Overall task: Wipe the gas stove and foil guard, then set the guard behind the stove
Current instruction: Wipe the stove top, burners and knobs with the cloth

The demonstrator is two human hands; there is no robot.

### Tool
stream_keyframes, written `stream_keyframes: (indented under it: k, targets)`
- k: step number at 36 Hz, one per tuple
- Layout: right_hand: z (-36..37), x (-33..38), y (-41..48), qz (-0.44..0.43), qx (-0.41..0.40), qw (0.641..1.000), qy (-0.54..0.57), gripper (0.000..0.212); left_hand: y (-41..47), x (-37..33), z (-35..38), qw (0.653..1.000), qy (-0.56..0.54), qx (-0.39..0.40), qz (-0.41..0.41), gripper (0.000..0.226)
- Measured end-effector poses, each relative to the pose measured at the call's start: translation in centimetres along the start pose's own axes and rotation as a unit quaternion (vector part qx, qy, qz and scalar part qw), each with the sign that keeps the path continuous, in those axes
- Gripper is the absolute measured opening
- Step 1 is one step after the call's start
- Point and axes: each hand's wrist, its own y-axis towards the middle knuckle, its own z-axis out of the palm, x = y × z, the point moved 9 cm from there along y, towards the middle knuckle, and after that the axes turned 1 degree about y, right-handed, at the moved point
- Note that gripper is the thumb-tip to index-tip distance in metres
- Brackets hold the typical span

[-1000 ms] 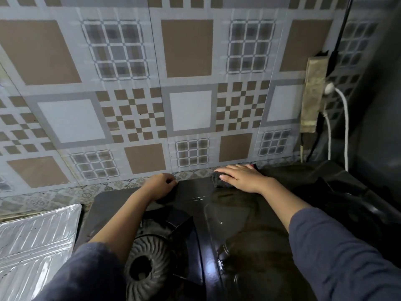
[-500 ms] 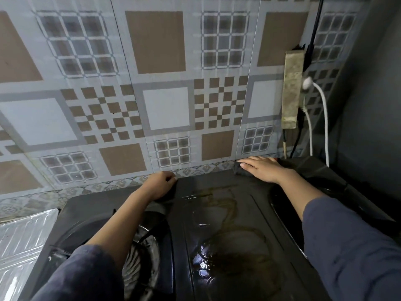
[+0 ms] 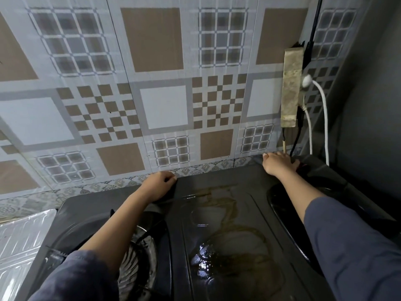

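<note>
Stove [image 3: 217, 183], head view. Right hand [image 3: 278, 165], fingers flat on a barely visible cloth [image 3: 302, 167], has slid along the back edge from the middle to the back right corner, so that edge is probably nearly wiped. Left hand [image 3: 157, 186] stays curled at the back edge; whether it grasps anything cannot be told. Brown liquid [image 3: 230, 248] pools on the centre panel. Guard [image 3: 21, 242] lies flat beside the left edge. No container shows.

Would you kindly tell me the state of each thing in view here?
gas stove: wet, brown streaks across its middle.
foil guard: lying left of the stove, not yet behind it.
left hand: fingers curled over the stove's rear edge.
right hand: flat on the stove's rear right corner.
white plug: seated in the wall strip.
</note>
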Motion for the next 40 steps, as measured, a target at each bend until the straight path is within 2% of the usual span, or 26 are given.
stream_keyframes:
  k: [5,14,27,40]
  targets:
    - [0.4,0.3,-0.6,0.057,-0.006,0.998,0.014,0.048,-0.2,0.5,0.0,1.000,0.016,-0.007,0.000,0.031]
    - [0.6,0.7,-1.5,0.059,-0.013,0.997,0.042,0.050,-0.5,0.6,0.1,0.999,0.032,-0.013,0.006,0.033]
    - [2.4,5.4,-4.8,0.001,0.026,0.999,0.027,0.050,-1.0,0.8,0.2,1.000,0.020,-0.001,0.003,0.039]
    - [4.9,12.3,-10.7,-0.108,0.026,0.993,0.034,0.050,-2.2,1.0,-0.5,0.998,0.046,0.029,0.022,0.045]
